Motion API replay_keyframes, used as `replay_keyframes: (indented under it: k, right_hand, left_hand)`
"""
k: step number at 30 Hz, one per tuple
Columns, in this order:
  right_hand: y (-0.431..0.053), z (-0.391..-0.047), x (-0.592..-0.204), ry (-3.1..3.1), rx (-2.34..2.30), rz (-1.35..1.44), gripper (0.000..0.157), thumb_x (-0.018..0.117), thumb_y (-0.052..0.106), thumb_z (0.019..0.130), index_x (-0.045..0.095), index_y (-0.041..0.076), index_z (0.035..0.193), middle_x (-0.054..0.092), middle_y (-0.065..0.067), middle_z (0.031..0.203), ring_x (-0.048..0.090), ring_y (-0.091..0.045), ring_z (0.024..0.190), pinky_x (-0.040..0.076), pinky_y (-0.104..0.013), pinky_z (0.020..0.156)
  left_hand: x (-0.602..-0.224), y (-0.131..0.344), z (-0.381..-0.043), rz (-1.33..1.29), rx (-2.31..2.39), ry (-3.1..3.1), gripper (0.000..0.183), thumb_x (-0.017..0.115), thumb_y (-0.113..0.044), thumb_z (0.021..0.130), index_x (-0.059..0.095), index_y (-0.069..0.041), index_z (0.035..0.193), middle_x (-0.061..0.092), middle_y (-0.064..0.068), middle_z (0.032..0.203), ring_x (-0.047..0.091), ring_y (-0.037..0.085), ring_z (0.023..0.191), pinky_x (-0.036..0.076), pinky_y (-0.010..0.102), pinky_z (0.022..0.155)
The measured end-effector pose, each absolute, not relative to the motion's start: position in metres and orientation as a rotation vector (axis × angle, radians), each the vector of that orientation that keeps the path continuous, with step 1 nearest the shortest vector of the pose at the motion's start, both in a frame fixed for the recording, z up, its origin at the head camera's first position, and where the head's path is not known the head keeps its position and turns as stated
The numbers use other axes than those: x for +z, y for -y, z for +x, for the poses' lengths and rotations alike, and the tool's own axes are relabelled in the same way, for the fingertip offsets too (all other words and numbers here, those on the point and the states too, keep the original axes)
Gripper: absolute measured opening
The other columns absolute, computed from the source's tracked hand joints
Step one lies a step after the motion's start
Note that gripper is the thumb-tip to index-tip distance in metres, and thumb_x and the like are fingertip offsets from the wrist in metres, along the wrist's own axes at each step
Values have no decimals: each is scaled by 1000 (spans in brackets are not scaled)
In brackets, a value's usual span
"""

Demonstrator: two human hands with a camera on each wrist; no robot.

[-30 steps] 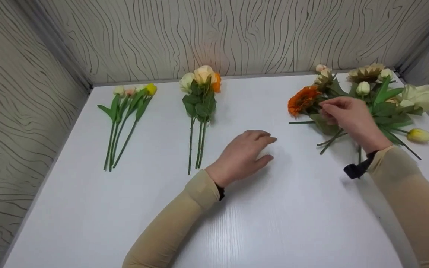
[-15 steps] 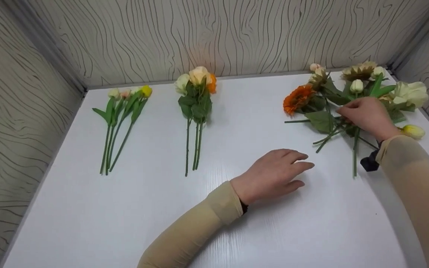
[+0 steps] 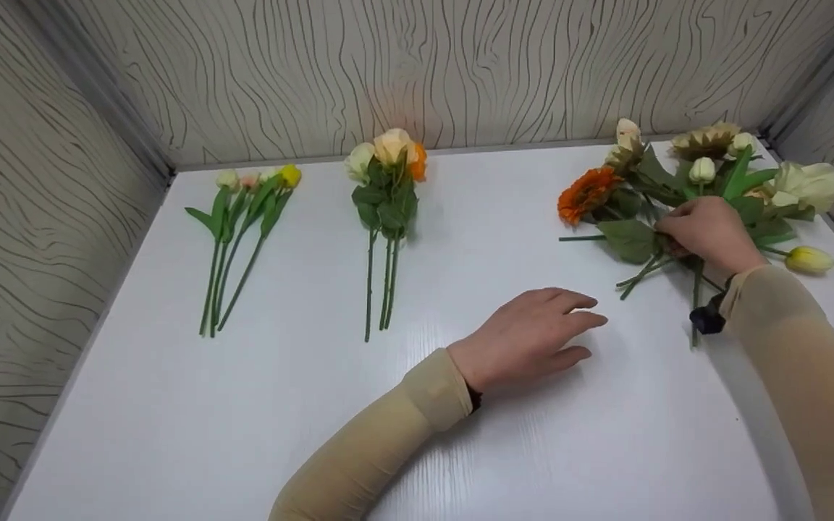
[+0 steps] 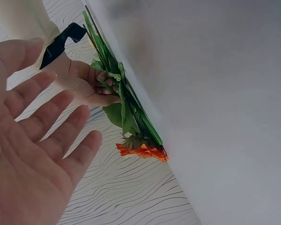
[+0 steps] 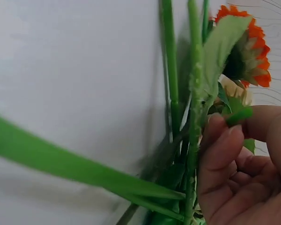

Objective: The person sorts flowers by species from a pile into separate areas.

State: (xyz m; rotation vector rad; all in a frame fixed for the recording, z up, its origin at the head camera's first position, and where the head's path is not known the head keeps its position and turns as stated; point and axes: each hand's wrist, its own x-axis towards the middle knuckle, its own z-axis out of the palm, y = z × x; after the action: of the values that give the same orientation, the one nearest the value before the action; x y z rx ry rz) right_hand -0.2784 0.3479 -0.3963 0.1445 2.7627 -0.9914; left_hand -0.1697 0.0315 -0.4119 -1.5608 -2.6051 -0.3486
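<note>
Right hand (image 3: 706, 228) is lowered into the pile, with a stem (image 5: 240, 116) pinched between thumb and fingertips; which bloom that stem belongs to can't be told. Left hand (image 3: 525, 336) is held over the table, palm down, fingers loosely spread and pointed toward the pile, well apart from it.

Rest by size. Back wall (image 3: 460, 72): covered in a wood-grain line pattern. Table (image 3: 243, 434): white, set against the wall.

Pile (image 3: 750, 210): heaped at the table's far right corner, blooms mostly turned outward, stems crossed near the right hand. Sleeves (image 3: 359, 427): tan, both forearms covered. Rose bunch (image 3: 388, 210): laid near the middle of the far edge, between tulip bunch and pile; cream, peach and orange blooms, heads placed toward the wall, stems pointed toward the person.

Tulip bunch (image 3: 243, 224): laid to the left of the roses, four stems, one angled off from the others; yellow bloom placed at the right side.

White bloom (image 3: 811, 187): set at the pile's right side. Orange flower (image 3: 587, 195): set at the pile's left edge. Yellow tulip (image 3: 809, 260): laid sideways at the pile's near right edge. White tulip (image 3: 702, 170): seen just beyond the right hand.
</note>
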Motion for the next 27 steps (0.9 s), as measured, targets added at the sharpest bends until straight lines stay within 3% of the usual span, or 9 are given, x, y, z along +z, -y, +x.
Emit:
replay_keyframes:
  k: [5,8,13,17,22,27]
  right_hand:
    - [-349,-270,-394,-2574,-1227,207,43,62,35,102,71,-2,120,70,1,86,63,-14,77,55,-31,72]
    - [-347,-264,-394,-2387,-1467,251,35,66,36,101,76,6,116,71,3,88,61,-10,75,54,-27,69]
    - [-344,-253,-396,-2048,-1814,298,22,67,26,102,79,9,110,74,-1,92,64,-7,76,52,-21,63]
    - [-345,-247,-399,-2198,-1607,235,26,65,28,103,77,8,114,73,1,91,62,-7,74,53,-22,64]
    - [-346,-243,-398,-2404,-1204,100,39,68,29,100,70,-5,119,69,-2,88,62,-12,75,56,-28,68]
    - [-345,-243,-393,-2447,-931,-12,37,70,33,98,71,-3,107,65,-3,80,62,-16,72,55,-31,65]
  left_hand:
    - [-412,-29,-173,-1553,-415,2605,41,61,-31,104,61,-18,142,57,2,145,50,13,134,32,23,113]
    - [-413,-28,-175,-1549,-458,2613,40,61,-31,104,62,-17,142,57,2,144,50,14,134,32,23,113]
    - [-414,-26,-178,-1548,-512,2618,40,62,-31,104,62,-16,141,57,2,144,51,14,134,34,23,113]
    - [-413,-25,-178,-1549,-535,2636,39,61,-31,104,62,-17,141,57,2,145,50,14,134,34,23,113]
    - [-413,-27,-177,-1541,-515,2675,39,60,-31,105,62,-17,141,56,2,146,50,15,134,33,22,113]
    - [-414,-27,-177,-1552,-504,2681,39,59,-31,105,62,-17,141,56,2,146,50,15,134,33,22,113]
